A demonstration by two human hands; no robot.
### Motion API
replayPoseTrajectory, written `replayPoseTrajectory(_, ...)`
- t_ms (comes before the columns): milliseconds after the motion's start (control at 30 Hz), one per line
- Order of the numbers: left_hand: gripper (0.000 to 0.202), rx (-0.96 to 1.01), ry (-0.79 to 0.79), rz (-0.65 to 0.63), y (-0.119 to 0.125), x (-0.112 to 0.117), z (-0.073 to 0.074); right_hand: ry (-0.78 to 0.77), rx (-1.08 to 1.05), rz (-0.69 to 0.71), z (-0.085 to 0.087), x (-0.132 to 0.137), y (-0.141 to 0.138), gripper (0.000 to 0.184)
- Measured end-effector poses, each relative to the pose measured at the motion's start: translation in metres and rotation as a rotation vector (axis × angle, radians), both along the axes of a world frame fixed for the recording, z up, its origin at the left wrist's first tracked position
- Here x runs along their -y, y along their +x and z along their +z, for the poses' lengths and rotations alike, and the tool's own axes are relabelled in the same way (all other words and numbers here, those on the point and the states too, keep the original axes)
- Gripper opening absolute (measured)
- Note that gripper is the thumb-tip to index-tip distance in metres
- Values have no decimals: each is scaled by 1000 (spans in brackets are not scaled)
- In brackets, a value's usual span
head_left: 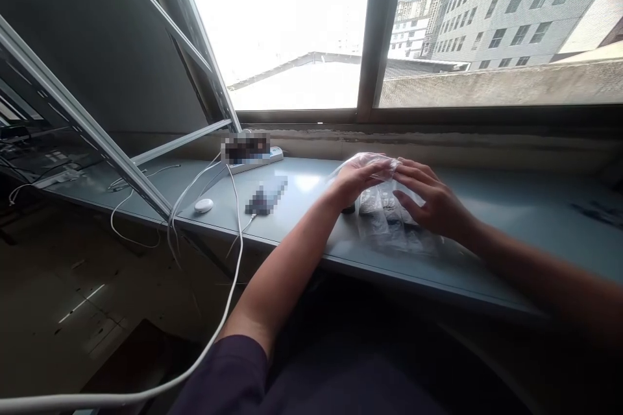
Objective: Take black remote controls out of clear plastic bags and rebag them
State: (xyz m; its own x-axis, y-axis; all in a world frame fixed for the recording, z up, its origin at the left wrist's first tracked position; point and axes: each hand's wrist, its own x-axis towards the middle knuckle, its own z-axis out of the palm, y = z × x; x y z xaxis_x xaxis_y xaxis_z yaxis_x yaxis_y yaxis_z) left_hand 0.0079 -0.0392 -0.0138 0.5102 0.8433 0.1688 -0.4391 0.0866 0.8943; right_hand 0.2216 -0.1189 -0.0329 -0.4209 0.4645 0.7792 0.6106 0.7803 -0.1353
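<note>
A clear plastic bag point(377, 233) lies crumpled on the grey-blue table, its upper part raised around my hands. Small packets point(389, 204), greyish and see-through, show in or under its film; their contents are too blurred to name. My left hand point(357, 180) is bent over the bag's upper part, fingers closed on the film and partly veiled by it. From the other side, my right hand point(431, 198) touches the film near the left fingertips. Its fingers are stretched out, the thumb apart. A small dark object point(349, 209) is partly hidden below my left wrist.
White cables point(238, 207) cross the table's left part and hang over its front edge point(438, 288). A round white object point(204, 205), a pixelated item point(267, 196) with a cable and a power strip point(257, 161) lie left. A slanted metal frame point(97, 133) stands farther left; a window point(292, 26) is behind.
</note>
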Motion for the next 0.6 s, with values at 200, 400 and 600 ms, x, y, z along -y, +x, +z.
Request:
replayPoseTrajectory(200, 38, -62, 58, -177, 0, 11, 2, -4, 64, -16, -2, -3, 1, 46)
replayPoseTrajectory(400, 29, 14, -192, 70, 4, -5, 3, -25, 34, -13, 7, 7, -2, 43)
replayPoseTrajectory(600, 29, -1, -205, 294, -1, -19, 0, -40, -1, -4, 9, 14, -6, 53)
